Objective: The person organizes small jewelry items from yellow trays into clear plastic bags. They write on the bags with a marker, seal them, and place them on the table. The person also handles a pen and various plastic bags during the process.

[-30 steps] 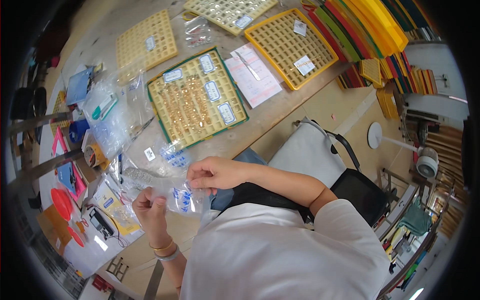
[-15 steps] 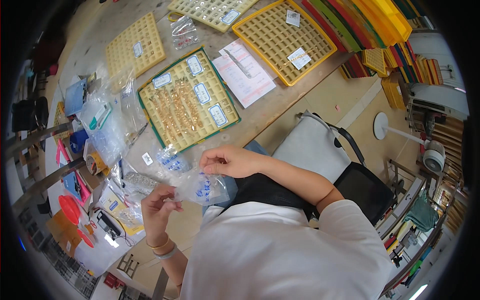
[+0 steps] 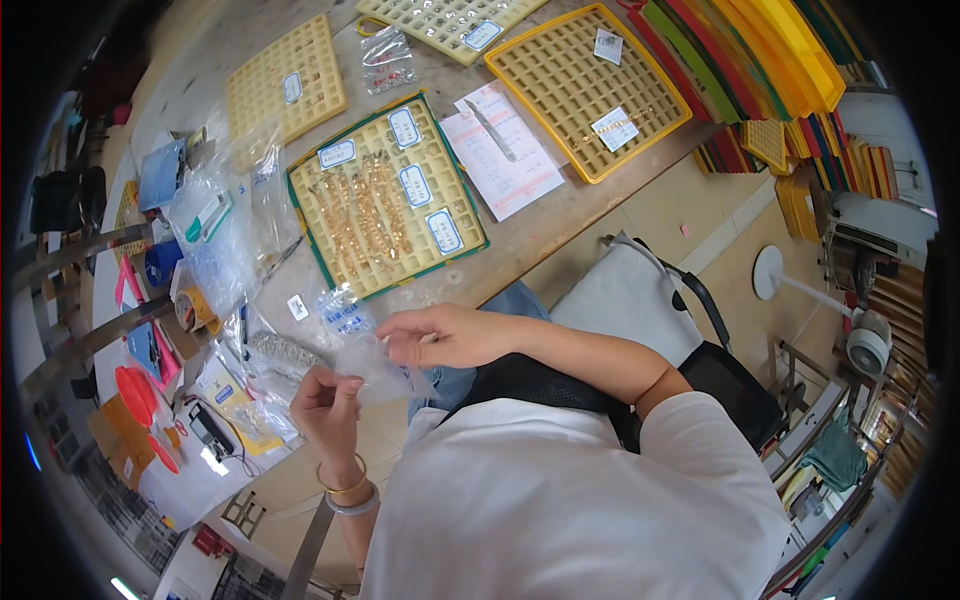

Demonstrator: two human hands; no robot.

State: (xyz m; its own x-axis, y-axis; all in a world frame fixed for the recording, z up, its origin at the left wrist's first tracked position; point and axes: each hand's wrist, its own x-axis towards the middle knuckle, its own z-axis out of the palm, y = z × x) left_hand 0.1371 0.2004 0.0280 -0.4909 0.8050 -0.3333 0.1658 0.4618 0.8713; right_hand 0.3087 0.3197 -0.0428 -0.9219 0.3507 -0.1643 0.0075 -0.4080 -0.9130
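A clear plastic bag (image 3: 378, 372) hangs between my two hands, just off the table's near edge. My left hand (image 3: 328, 402) pinches its left side between thumb and fingers. My right hand (image 3: 440, 337) has its bent fingers and thumb at the bag's upper right part. The bag is crumpled and see-through, and I cannot make out anything inside. Beyond it on the table lie another clear bag with blue writing (image 3: 343, 315) and a bag of small silvery pieces (image 3: 283, 352). A green-edged tray (image 3: 463, 195) behind my hands carries several rows of gold-coloured jewellery and white labels.
Paper sheets (image 3: 515, 170) with tweezers (image 3: 488, 127) lie right of the green tray. A yellow compartment tray (image 3: 560, 75) stands farther right, a cream tray (image 3: 265, 85) at the far left. Plastic bags (image 3: 215, 225) and tape (image 3: 195, 310) crowd the left. A grey chair (image 3: 625, 290) stands at right.
My right hand has shifted slightly left and its fingers have loosened and stretched along the bag. The bag has turned and moved left, and its writing no longer shows.
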